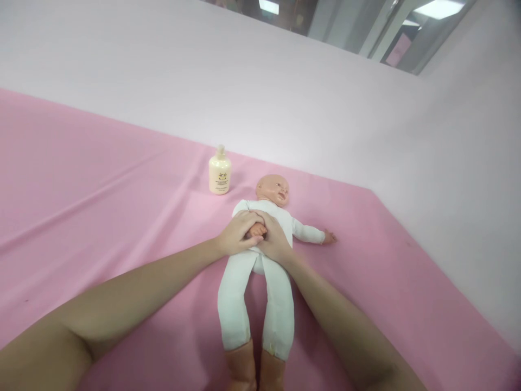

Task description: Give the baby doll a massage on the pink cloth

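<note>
A baby doll [280,217] with a white cloth body lies on its back, its head turned to the right and one arm stretched out to the right. Over its belly, my left hand [240,233] and my right hand [275,239] close round the doll's other hand [258,231] from both sides. The fingertips of both hands meet above the small hand and partly cover it. Beyond the doll's shoulder, to the left, a cream pump bottle [220,176] stands upright, touched by neither hand.
A pink sheet [122,190] with some creases covers the surface under the doll. White walls [244,87] rise behind it and along the right. A window [345,27] with reflected lights is set high in the back wall.
</note>
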A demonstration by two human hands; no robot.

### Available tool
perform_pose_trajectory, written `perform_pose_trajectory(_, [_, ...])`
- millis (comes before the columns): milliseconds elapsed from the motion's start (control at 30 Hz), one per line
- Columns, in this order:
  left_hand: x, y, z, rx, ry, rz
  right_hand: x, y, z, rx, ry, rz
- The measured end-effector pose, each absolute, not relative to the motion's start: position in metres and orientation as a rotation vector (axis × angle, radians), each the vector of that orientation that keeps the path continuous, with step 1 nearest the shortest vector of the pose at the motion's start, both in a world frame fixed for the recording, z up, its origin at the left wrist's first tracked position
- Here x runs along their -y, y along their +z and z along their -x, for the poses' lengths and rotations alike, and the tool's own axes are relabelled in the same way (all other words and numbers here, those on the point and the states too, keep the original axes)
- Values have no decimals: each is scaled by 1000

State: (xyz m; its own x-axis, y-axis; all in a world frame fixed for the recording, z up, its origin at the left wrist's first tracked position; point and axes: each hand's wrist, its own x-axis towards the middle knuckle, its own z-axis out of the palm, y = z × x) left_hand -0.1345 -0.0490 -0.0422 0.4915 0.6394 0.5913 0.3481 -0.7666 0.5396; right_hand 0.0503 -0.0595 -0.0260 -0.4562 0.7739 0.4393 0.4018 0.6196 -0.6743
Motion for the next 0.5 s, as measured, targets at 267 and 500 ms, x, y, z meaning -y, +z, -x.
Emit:
perform_pose_trajectory(267, [48, -43, 134, -823, 1165, -2384, 59, -26, -51, 2092, 627, 917])
perform_pose_trajectory(500, [48, -43, 135, -836, 1136, -2399, 59, -25, -50, 2089, 632, 932])
